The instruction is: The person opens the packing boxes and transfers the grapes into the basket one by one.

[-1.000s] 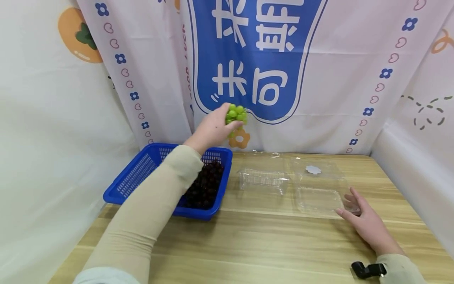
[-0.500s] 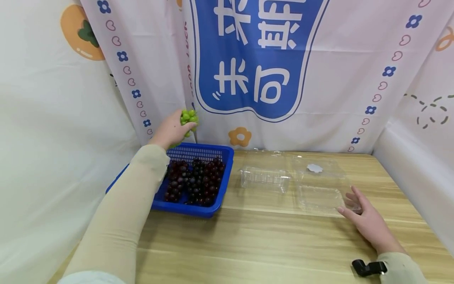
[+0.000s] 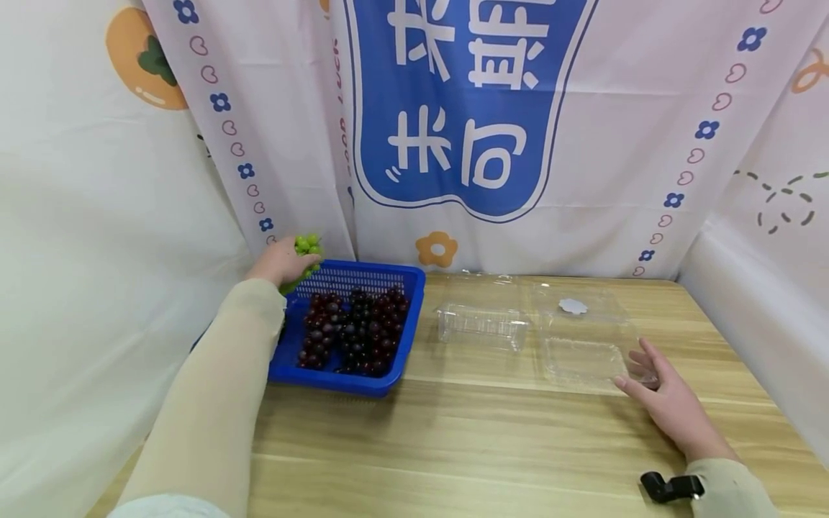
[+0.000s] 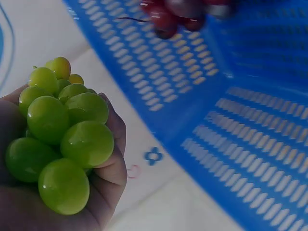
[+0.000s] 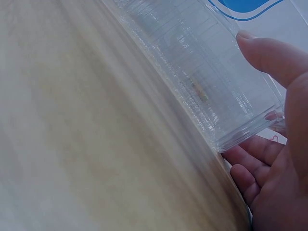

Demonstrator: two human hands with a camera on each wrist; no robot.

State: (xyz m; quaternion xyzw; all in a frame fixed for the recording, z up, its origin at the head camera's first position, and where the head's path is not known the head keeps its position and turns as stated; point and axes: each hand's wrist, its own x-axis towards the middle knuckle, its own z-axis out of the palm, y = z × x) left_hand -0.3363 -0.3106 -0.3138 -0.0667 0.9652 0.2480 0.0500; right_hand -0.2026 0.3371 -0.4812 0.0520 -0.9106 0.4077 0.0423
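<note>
My left hand grips a bunch of green grapes above the back left part of the blue plastic basket. In the left wrist view the green grapes lie in the palm with fingers curled round them, beside the basket's slotted wall. Dark red grapes fill the basket's right half; my left arm covers its left part. At the right, my right hand lies at the right corner of an open clear plastic box, thumb and fingers spread loosely around it.
A second clear plastic box with its lid up stands between the basket and the right-hand box. A white label sits on the right box's lid. The wooden table meets a printed curtain at the back.
My left hand has moved left and down with the green grapes, from in front of the curtain to over the basket's back left. The right hand and both boxes stay put.
</note>
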